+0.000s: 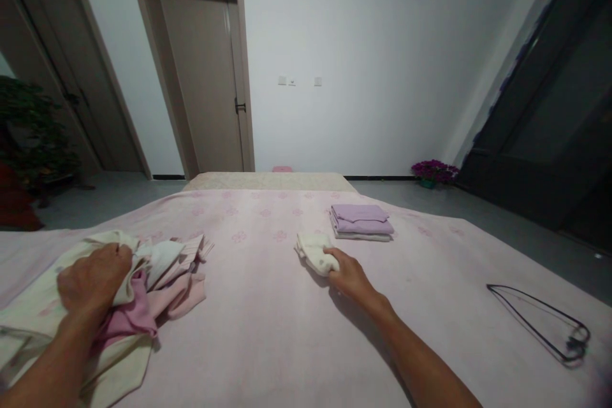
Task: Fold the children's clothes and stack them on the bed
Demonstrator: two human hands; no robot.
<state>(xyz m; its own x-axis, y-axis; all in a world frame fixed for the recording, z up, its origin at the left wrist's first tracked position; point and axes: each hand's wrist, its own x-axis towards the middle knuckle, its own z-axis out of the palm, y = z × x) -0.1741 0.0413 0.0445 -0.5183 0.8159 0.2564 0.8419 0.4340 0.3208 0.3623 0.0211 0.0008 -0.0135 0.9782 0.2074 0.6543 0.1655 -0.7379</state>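
My right hand (348, 272) grips the near edge of a small folded cream cloth (313, 252), thumb on top, over the middle of the bed. At the left, my left hand (93, 274) is closed on a cream cloth (36, 296) in a loose heap; its fingertips are partly hidden. Pink cloth (131, 312), a pale peach piece (179, 296) and a striped piece with a fringe (191, 252) lie crumpled beside that hand. Just beyond my right hand sits a neat stack of folded purple cloth (361, 220) with a pale layer beneath.
A pale pink flowered sheet (258, 306) covers the bed. On its right side lies a black wire hanger (538, 322). Past the far edge are a closed door (205, 76), a white wall (363, 108) and a pot of purple flowers (434, 171) on the floor.
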